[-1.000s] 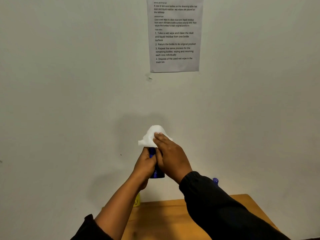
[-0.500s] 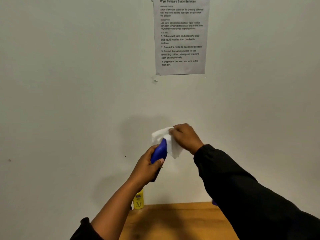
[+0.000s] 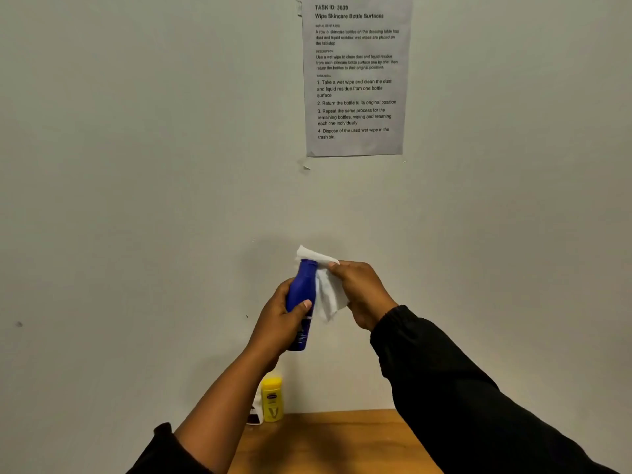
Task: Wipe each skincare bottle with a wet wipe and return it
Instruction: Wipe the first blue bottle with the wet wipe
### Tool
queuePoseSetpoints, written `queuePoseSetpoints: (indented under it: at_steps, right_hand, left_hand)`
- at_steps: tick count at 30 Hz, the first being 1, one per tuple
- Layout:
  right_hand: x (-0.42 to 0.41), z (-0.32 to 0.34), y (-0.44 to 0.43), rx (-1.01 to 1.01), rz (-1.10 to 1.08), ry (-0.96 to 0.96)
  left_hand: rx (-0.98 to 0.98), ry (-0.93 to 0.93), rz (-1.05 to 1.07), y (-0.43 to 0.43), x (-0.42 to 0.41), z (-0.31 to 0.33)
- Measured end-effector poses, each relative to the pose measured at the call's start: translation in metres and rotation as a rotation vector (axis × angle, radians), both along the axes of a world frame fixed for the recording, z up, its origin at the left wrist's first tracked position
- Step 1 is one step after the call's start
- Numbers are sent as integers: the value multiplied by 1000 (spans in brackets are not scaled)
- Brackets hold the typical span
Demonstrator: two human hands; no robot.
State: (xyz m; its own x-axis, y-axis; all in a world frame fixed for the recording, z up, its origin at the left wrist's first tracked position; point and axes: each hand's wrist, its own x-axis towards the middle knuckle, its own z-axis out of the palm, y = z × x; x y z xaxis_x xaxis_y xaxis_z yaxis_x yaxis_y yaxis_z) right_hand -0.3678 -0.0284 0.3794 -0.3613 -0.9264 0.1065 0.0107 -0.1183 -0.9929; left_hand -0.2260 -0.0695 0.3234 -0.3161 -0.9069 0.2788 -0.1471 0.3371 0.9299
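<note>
My left hand (image 3: 278, 323) grips a dark blue skincare bottle (image 3: 301, 292) around its middle, held upright and slightly tilted in the air in front of the wall. My right hand (image 3: 362, 292) pinches a white wet wipe (image 3: 326, 295) that drapes against the bottle's right side and behind its cap. A yellow bottle (image 3: 272, 398) stands on the wooden table (image 3: 328, 443) against the wall, with a white bottle (image 3: 257, 410) partly hidden behind my left forearm.
A printed task sheet (image 3: 355, 77) is taped to the pale wall above. The table's back edge meets the wall. My dark right sleeve (image 3: 461, 405) covers the table's right part.
My right hand has moved off the bottle's top to its right side, dragging the wipe down along the bottle. The blue bottle's upper part now shows. The view has tilted slightly down.
</note>
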Motion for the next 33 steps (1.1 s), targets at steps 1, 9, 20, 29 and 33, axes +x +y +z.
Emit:
queuePoseSetpoints:
  at_steps: [1, 9, 20, 29, 33]
  right_hand:
    - [3, 1, 1, 2, -2, -5]
    - [33, 2, -9, -42, -181, 38]
    - [45, -4, -11, -34, -221, -101]
    - [23, 8, 10, -176, -184, -207]
    - [3, 9, 4, -167, -199, 50]
  left_hand:
    - [-23, -17, 47, -2, 0, -1]
    - [-346, -98, 200, 6, -19, -10]
    - [-465, -329, 410, 11, -24, -2]
    - [-352, -356, 404, -4, -12, -6]
    - [-357, -334, 368, 0, -15, -13]
